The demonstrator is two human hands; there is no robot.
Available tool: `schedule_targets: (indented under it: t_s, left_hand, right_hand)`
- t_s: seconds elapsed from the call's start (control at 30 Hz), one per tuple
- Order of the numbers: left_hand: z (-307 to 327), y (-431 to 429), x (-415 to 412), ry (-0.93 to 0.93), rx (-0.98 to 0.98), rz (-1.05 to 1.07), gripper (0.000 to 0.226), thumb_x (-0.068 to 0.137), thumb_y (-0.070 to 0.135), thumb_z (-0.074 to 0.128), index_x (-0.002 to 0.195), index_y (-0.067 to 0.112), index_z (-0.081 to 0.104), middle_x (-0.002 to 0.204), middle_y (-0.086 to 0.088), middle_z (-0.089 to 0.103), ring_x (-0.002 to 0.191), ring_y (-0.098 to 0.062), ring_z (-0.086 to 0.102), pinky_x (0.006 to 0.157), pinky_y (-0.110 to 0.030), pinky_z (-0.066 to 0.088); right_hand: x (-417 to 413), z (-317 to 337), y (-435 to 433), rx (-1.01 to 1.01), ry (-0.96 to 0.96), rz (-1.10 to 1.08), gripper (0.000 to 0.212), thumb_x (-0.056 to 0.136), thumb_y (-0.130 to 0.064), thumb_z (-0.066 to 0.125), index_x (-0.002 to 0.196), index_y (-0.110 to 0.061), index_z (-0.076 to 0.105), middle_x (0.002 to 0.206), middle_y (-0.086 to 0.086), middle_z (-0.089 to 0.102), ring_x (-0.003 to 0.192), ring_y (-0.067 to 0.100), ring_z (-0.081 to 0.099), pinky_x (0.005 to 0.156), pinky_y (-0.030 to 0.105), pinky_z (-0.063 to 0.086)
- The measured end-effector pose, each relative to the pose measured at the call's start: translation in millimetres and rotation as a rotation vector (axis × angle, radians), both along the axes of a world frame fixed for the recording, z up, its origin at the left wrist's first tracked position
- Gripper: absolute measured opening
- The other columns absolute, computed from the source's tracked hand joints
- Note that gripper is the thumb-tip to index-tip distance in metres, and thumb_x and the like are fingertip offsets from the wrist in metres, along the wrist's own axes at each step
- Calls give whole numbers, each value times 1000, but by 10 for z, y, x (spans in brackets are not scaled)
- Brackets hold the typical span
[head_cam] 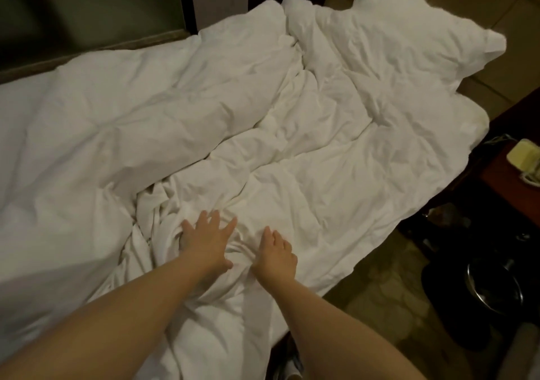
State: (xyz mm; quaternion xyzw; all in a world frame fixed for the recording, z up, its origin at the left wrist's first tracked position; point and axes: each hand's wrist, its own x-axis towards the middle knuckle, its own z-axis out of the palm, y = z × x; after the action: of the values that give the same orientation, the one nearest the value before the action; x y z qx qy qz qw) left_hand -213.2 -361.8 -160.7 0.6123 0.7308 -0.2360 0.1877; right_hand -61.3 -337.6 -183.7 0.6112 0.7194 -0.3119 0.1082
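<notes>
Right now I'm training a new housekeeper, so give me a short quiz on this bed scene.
1. True or false: the left hand and the right hand both lie open on the white duvet.
2. Where is the duvet most bunched? A) around the hands B) along its left side
3. Fill in: the cream telephone sits on the person's ____ side.
Key: 1 true; 2 A; 3 right.
</notes>
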Motion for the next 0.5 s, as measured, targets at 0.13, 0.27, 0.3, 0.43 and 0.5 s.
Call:
schedule_targets:
  t_s: [0.13,0.27,0.3,0.43,0.5]
  left_hand:
    - [-157,-197,-158,87,65,-42,79,95,40,48,150,32,-7,156,-14,1,135,-39,23,106,-49,28]
    - [-254,-536,-457,-53,181,74,55,100,23,39,150,31,18,147,-14,19,107,-36,48,90,-38,42]
    - [-236,-632,-549,-94,212,61,49,99,19,39,146,29,29,141,-15,27,104,-35,50,87,-38,44]
    - [-44,-865,-902,-77,296,-71,38,97,12,41,132,21,51,127,-14,42,103,-32,52,83,-38,44]
    - [65,-932,-994,-26,288,-111,38,98,15,39,134,24,46,128,-10,41,106,-31,49,85,-37,41]
  right_hand:
    - [-101,-101,-52,77,-51,44,77,93,-26,52,152,-25,3,160,0,7,145,29,12,114,48,22]
    - [-292,-213,-448,-70,-16,-120,67,99,-37,38,152,-30,-1,160,-4,3,143,31,15,111,56,21]
    - [-319,-285,-618,-132,11,-218,67,98,-43,35,152,-31,-3,160,-4,2,142,33,16,111,56,20]
    - [-460,-489,-1440,-300,1,-374,66,98,-55,26,153,-32,-2,161,-1,1,143,32,16,113,55,19]
    - [-562,-520,-1693,-315,60,-438,67,98,-55,27,153,-29,-2,160,2,12,140,30,26,114,51,22]
